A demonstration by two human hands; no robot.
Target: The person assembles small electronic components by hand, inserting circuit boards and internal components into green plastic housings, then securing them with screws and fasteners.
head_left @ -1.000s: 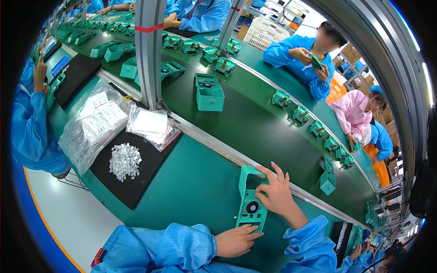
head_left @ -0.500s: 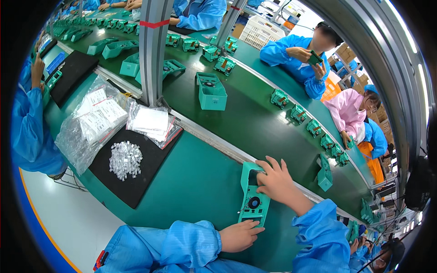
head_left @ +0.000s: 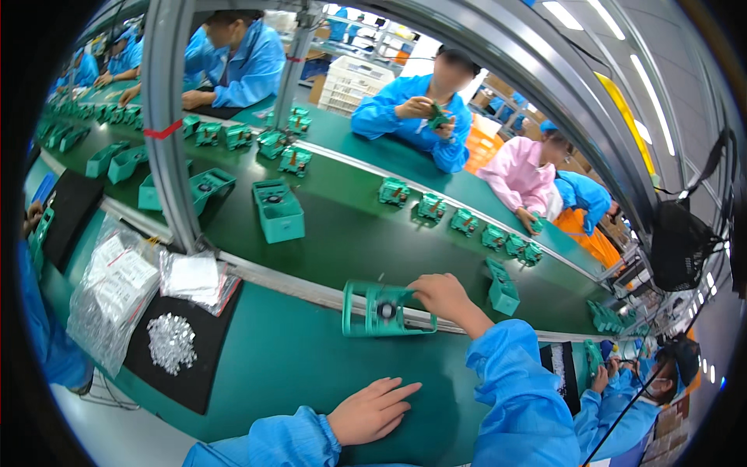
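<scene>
My right hand grips the right end of a green plastic housing, its fingers closed over the rim. The housing has a round black part near its middle and a wide opening at its left end. It is at the rail between the bench and the green conveyor. Below it, my left hand lies flat on the green bench, fingers stretched, holding nothing.
A black mat at left bears a pile of small clear pieces. Plastic bags with papers lie beside it. A metal post stands at the rail. More housings and small green assemblies line the conveyor. Co-workers sit opposite.
My right hand has carried the housing from the bench to the rail, turning it sideways. My left hand has let go of it and rests on the bench. The view has shifted.
</scene>
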